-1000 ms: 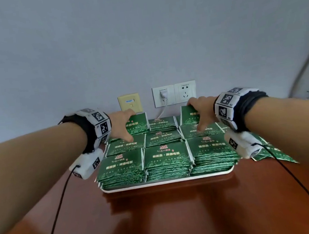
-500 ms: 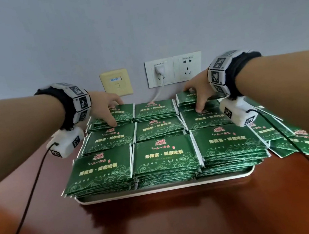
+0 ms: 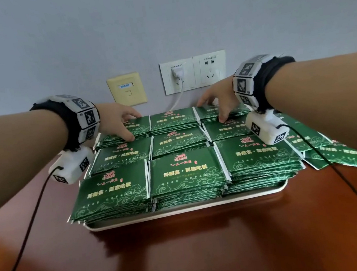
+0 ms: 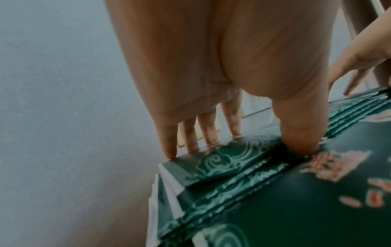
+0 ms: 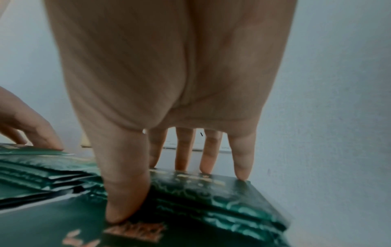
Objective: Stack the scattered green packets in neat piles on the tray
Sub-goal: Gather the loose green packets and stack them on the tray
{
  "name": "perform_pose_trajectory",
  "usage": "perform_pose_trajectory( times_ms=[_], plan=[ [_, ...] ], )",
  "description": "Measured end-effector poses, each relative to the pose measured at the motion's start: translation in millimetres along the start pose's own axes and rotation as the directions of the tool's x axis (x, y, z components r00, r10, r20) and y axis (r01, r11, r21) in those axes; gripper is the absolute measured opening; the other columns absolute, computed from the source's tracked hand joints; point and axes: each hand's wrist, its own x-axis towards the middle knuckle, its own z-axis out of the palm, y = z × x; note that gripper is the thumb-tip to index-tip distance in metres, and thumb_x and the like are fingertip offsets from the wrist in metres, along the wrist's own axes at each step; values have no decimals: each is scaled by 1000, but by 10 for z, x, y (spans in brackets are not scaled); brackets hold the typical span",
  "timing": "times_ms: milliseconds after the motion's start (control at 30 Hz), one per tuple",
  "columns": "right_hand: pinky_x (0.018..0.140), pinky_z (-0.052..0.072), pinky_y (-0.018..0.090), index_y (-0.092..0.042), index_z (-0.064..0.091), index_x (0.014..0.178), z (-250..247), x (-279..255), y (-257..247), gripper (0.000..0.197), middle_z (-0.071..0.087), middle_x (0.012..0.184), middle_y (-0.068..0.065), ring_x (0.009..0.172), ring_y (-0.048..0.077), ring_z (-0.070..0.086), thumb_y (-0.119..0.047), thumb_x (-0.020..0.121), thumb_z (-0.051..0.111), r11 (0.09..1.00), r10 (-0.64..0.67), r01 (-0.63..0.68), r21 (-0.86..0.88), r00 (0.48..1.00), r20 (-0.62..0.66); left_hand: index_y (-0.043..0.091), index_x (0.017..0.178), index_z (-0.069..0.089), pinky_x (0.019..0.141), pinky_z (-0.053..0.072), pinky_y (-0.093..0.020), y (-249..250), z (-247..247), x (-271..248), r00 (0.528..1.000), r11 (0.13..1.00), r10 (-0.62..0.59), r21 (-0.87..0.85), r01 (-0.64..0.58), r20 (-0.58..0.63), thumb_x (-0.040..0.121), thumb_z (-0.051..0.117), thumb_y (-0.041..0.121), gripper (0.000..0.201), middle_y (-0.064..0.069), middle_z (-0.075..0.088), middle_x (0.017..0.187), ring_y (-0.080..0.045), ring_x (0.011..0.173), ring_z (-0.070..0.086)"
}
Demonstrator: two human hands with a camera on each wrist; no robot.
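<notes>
Thin, shiny green packets [image 3: 187, 174] look light and slippery; left hand [image 3: 116, 122] and right hand [image 3: 218, 103] each pinch a back pile's front and back edges; best squeeze edges.

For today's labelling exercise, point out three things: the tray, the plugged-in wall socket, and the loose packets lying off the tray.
tray [image 3: 189, 209], head view, on its pale front rim.
plugged-in wall socket [image 3: 178, 76], head view, on its white faceplate.
loose packets [image 3: 346, 155], head view, on a green face right of the tray.
</notes>
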Motion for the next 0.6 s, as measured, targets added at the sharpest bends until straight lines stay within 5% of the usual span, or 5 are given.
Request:
perform_pose_trajectory(
  times_ms=[300,467,600],
  plan=[
    [102,38,30,-21,26,150,-39,-418,-75,80,38,149,6,128,25,48,-18,84,71,999,28,-31,-41,998,-55,32,136,45,105,36,-36,231,-160,-255,992,997,49,-52,-55,-114,85,67,36,56,3,52,135,-19,123,49],
    [105,40,37,-21,26,150,-51,-1013,28,82,37,150,5,127,25,49,-10,82,71,996,89,-89,-7,995,-39,31,136,44,104,38,-35,753,-318,-642,979,988,153,-7,-155,-133,87,63,36,53,5,54,131,-17,121,50],
    [107,35,34,-21,23,151,127,-1571,202,82,36,150,2,132,22,42,-21,84,70,987,141,-143,-80,990,-30,32,135,45,102,38,-30,1361,-340,-925,957,969,246,37,-243,-157,88,60,38,50,9,55,128,-13,119,51]
  ],
)
